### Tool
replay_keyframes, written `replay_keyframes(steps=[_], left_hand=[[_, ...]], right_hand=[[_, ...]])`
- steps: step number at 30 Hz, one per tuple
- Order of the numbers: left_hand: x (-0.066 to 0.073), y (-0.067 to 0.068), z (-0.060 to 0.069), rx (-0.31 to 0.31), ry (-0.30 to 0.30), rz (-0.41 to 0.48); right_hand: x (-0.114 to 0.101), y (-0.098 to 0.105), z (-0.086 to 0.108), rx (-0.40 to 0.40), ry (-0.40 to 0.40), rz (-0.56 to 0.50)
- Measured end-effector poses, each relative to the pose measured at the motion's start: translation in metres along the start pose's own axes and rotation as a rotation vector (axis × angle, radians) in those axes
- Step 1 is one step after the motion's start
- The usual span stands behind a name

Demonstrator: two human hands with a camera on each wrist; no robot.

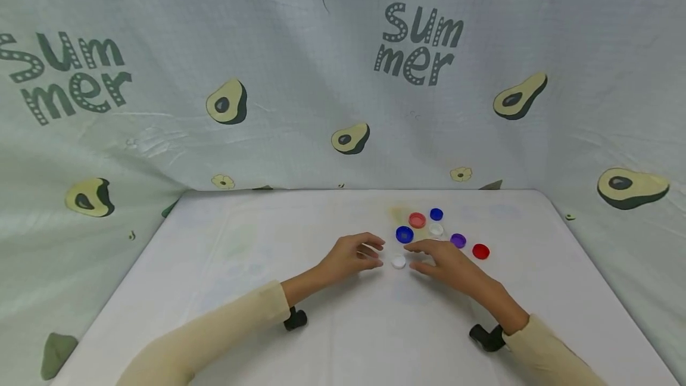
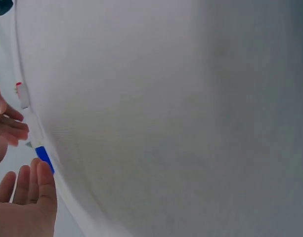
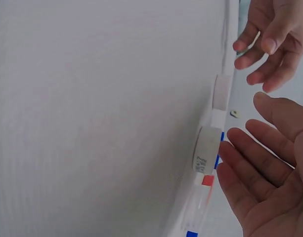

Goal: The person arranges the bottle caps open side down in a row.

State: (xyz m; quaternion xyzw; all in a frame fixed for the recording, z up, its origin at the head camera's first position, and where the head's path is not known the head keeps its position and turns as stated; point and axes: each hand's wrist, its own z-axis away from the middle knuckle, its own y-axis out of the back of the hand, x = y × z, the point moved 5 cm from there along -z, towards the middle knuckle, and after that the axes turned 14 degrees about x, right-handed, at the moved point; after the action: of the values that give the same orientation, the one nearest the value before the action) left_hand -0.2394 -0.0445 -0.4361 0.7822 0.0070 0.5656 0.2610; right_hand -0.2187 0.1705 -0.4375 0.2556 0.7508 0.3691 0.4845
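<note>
A small white cap (image 1: 398, 262) lies on the table between the two hands, touched by neither in the head view. To its left is my left hand (image 1: 351, 255), fingers apart and slightly bent, holding nothing. My right hand (image 1: 447, 262) is just right of the cap, its fingers reaching towards it with nothing in them. Close behind lie a blue cap (image 1: 404, 234) and a second white cap (image 1: 436, 230). The right wrist view shows my right palm (image 3: 270, 182) beside a white cap with print (image 3: 207, 150); another white piece (image 3: 221, 92) stands beyond.
Further caps lie at the back right: a light red one (image 1: 417, 220), a small blue one (image 1: 436, 214), a purple one (image 1: 458, 240) and a red one (image 1: 480, 251). A printed cloth (image 1: 289, 76) hangs behind the white table (image 1: 241, 243).
</note>
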Motion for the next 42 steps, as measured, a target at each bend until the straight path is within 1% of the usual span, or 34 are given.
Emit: replay_keyframes(steps=[5, 9, 12, 15, 18, 22, 28, 33, 36, 39, 42], left_hand=[[-0.003, -0.007, -0.006, 0.008, 0.014, -0.009], [-0.004, -0.012, -0.011, 0.001, 0.025, -0.018], [-0.005, -0.017, -0.016, 0.002, 0.045, -0.026], [-0.009, -0.020, -0.020, 0.009, 0.065, -0.036], [-0.010, -0.025, -0.022, 0.002, 0.077, -0.032], [-0.007, -0.029, -0.023, -0.009, 0.092, -0.028], [-0.008, -0.033, -0.024, 0.013, 0.090, -0.048], [-0.003, -0.035, -0.026, 0.018, 0.058, -0.084], [-0.001, -0.034, -0.026, 0.019, 0.046, -0.120], [-0.001, -0.033, -0.026, 0.028, 0.059, -0.129], [-0.002, -0.033, -0.026, 0.023, 0.076, -0.110]], right_hand=[[0.000, -0.005, -0.001, 0.026, -0.020, -0.042], [0.000, -0.007, -0.002, 0.008, -0.057, -0.035], [0.001, -0.006, -0.005, -0.006, -0.068, -0.019], [0.001, -0.007, -0.009, -0.018, -0.067, -0.025], [0.001, -0.010, -0.013, -0.031, -0.074, -0.037], [-0.001, -0.012, -0.017, -0.034, -0.092, -0.039], [-0.003, -0.013, -0.020, -0.027, -0.125, -0.047], [-0.001, -0.013, -0.021, -0.016, -0.135, -0.036], [-0.002, -0.015, -0.023, -0.031, -0.132, -0.038], [-0.002, -0.016, -0.026, -0.041, -0.125, -0.039], [-0.002, -0.016, -0.026, -0.048, -0.133, -0.038]])
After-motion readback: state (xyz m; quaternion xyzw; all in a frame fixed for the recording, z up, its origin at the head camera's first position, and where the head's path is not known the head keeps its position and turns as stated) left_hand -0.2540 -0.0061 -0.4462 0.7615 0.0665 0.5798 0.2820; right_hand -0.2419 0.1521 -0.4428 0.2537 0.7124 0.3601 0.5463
